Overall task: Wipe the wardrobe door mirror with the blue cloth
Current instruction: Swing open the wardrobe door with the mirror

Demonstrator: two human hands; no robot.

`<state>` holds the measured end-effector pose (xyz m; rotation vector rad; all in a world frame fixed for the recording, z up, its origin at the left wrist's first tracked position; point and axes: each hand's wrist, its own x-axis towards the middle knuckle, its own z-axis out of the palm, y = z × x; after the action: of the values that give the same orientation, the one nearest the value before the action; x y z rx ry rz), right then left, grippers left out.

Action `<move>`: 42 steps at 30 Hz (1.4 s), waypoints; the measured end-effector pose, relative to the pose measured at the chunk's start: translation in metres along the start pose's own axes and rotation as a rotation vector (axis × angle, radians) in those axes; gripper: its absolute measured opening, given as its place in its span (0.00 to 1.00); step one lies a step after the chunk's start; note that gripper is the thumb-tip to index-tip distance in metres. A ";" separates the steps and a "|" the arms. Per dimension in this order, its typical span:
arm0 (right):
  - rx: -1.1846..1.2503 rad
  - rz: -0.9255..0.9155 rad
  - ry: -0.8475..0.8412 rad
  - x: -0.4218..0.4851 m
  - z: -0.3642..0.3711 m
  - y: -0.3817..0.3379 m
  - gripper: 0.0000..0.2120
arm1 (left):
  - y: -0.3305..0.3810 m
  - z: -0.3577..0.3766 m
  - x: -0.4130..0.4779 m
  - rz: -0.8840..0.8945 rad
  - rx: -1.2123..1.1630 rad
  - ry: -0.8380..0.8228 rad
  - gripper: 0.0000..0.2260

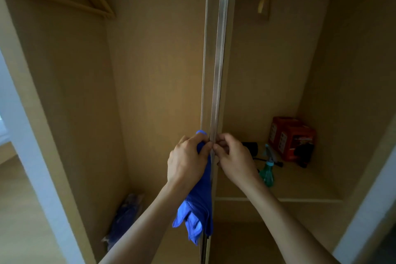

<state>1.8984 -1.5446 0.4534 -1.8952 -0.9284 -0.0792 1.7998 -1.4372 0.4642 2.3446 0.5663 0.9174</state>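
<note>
Blue soft cloth [199, 206] bunched in the left hand [186, 163], tail hanging straight down along the left face of the tall metal-edged wardrobe door [216, 70], seen edge-on, long axis vertical. Right hand [233, 156] pinching that same edge from the opposite side, level with the left. Cannot tell which face carries the mirror; cloth-holding left hand likely the one to wipe.

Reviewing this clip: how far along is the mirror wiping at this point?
Done: the crumpled blue cloth is picked up, gripped in the left hand. In hand: both hands are at the silver metal edge of the wardrobe door, the left holding the cloth against it, the right hand pinching it. Left: the wiping itself; the door stands edge-on, so no cleaned surface can be confirmed.
</note>
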 end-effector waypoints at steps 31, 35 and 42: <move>-0.024 0.025 0.000 -0.071 -0.047 -0.005 0.10 | 0.051 -0.008 -0.064 0.162 0.134 -0.050 0.08; -0.072 0.045 0.032 -0.071 -0.055 0.002 0.07 | 0.062 0.003 -0.063 0.161 0.143 -0.051 0.09; -0.226 0.061 0.130 -0.064 -0.070 0.013 0.06 | 0.088 0.030 -0.052 0.145 0.183 -0.131 0.11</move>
<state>1.8836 -1.6391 0.4520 -2.0974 -0.7999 -0.2783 1.8019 -1.5430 0.4763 2.6168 0.4478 0.7968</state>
